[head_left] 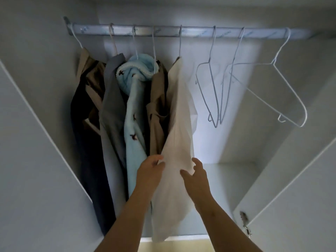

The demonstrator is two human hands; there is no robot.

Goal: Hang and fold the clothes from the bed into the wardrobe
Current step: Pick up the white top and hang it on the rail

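The white garment [179, 124] hangs smooth from the rail [196, 31]. The left grip [151, 168] pinches its edge; the right grip [197, 172], fingers spread open, rests against it.

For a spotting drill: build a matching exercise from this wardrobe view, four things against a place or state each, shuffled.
Things:
1. white garment
2. light blue fleece
3. dark navy garment
4. white wire hanger

Places or states:
A. hangs bare, farthest right on the rail
B. at the left end of the row of clothes
C. touched by the left hand and the right hand
D. hung between a grey garment and a beige garment

Pairs: 1-C, 2-D, 3-B, 4-A.
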